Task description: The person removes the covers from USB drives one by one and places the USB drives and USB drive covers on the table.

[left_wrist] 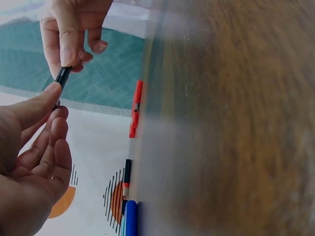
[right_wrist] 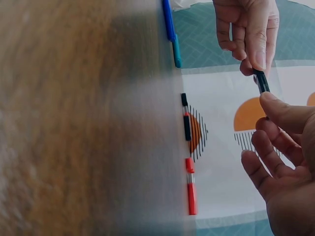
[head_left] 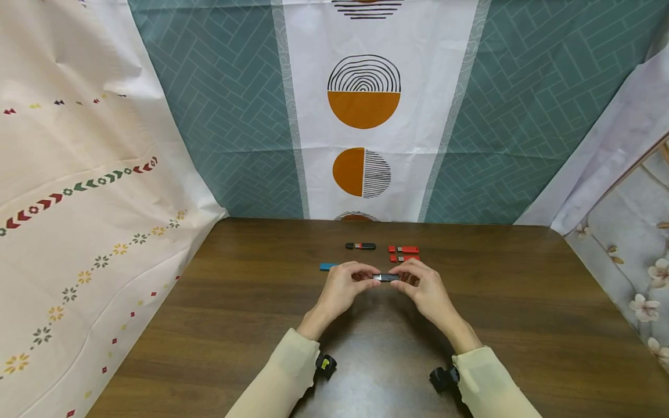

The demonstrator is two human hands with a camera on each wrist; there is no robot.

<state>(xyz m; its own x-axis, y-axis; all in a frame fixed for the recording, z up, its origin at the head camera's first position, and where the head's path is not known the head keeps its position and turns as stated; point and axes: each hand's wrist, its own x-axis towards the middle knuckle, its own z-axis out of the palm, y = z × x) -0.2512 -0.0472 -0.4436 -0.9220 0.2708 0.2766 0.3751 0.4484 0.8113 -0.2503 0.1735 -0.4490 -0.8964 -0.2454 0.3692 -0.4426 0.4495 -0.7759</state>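
Above the table, a dark USB flash drive (head_left: 385, 277) is held level between both hands. My left hand (head_left: 342, 290) pinches its left end between thumb and fingers, and my right hand (head_left: 425, 290) pinches the right end the same way. In the left wrist view, the drive (left_wrist: 63, 76) appears slanted, with a thumb pressed on each end and the left hand's other fingers loosely bent. The fingertips hide both ends. A silvery strip shows near the left fingers in the head view.
Beyond the hands lie a black-and-red USB drive (head_left: 367, 246) and two red USB drives (head_left: 408, 249), their small red caps (head_left: 392, 249) set to the left. A blue drive (head_left: 327, 266) is partly behind my left hand. Patterned cloth (head_left: 230, 116) hangs at the table's back edge.
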